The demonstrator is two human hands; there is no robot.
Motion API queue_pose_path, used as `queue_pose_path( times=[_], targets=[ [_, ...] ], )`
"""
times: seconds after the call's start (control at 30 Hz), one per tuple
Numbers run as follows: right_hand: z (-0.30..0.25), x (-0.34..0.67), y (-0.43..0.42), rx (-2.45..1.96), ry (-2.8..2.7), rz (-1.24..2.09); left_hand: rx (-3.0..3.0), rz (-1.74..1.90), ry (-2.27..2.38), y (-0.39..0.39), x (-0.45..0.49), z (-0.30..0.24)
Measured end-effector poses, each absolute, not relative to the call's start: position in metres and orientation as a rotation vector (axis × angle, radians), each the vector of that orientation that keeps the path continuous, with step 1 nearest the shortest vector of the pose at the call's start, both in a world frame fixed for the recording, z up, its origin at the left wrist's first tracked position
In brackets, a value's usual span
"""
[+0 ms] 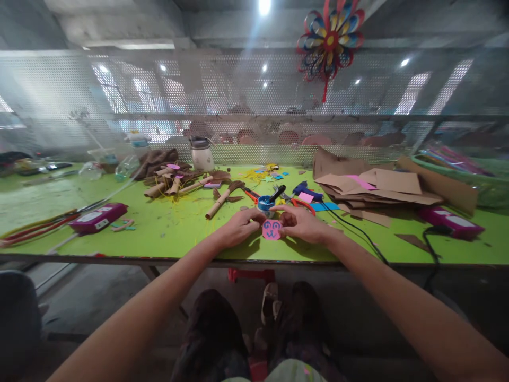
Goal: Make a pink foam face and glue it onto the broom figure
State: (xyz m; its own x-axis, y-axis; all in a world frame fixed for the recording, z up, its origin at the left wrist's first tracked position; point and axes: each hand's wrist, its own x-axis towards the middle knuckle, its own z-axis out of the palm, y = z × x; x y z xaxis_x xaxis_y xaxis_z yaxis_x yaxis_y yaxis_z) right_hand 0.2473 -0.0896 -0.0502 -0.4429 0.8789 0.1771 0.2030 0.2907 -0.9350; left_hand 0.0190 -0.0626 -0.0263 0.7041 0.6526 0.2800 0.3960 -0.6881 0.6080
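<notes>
Both hands (pixel 243 228) (pixel 305 225) at a pink face-marked card (pixel 271 230) (exact grip unclear).

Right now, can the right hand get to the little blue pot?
Probably yes: the blue pot sits just beyond the right hand, with nothing visible between them, though that hand is at the pink card.

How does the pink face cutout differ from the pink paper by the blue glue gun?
The pink face cutout carries a blue drawn face; the pink paper shows no visible drawing. The face cutout is between the left hand and right hand; the pink paper lies farther back, by the blue glue gun. Both are pink.
</notes>
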Motion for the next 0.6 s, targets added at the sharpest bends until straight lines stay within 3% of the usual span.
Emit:
queue_pose_path(
  times=[0.6],
  targets=[
    [-0.045,0.249,-0.088,-1.012,-1.681,1.167,2.032,0.690,0.733,-0.045,0.020,-0.022]
  ],
)
